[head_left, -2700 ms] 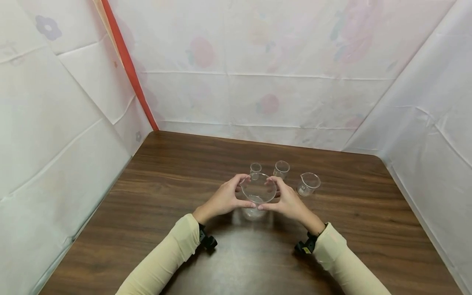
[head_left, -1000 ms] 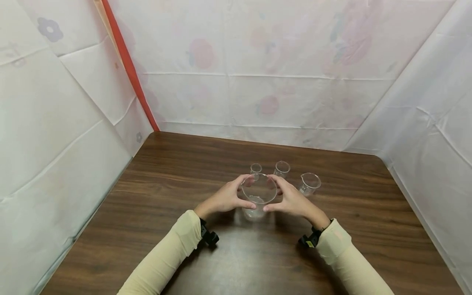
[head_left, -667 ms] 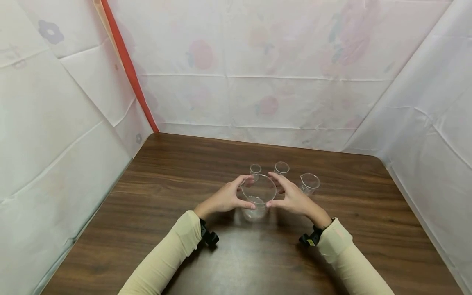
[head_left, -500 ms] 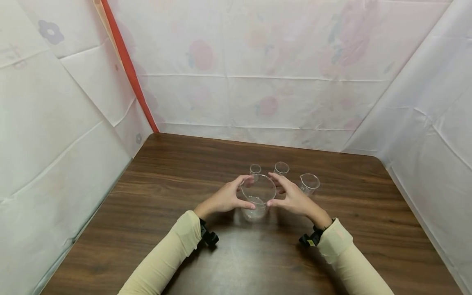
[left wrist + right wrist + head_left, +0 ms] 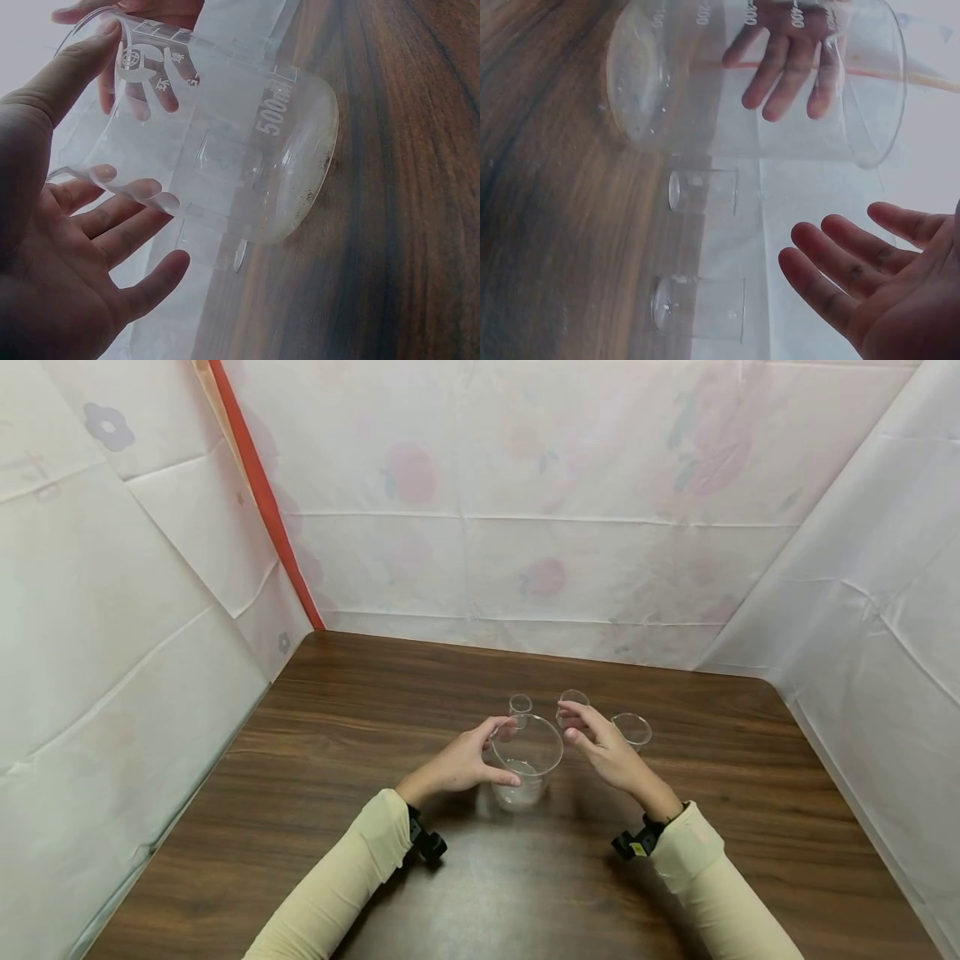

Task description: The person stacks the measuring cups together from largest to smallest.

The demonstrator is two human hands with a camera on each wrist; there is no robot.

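A large clear glass beaker (image 5: 525,781) marked 500 ml stands upright on the brown table. My left hand (image 5: 459,762) grips its upper part, the thumb on the near side and the fingers around the left and far side. In the left wrist view the thumb and fingertips touch the beaker (image 5: 225,150) near its rim. My right hand (image 5: 613,758) is apart from it, to its right, fingers extended and holding nothing. That hand partly hides a medium beaker (image 5: 574,697) and the lower part of another beaker (image 5: 632,729) behind it.
The smallest beaker (image 5: 520,706) stands just behind the large one. In the right wrist view two small beakers (image 5: 703,193) are upright beyond the hand. White patterned sheets (image 5: 465,560) wall the table (image 5: 360,710) at the back and sides.
My right hand has let go of the large beaker and moved right and back, toward the smaller beakers. My left hand keeps its grip, and the large beaker stays in place.
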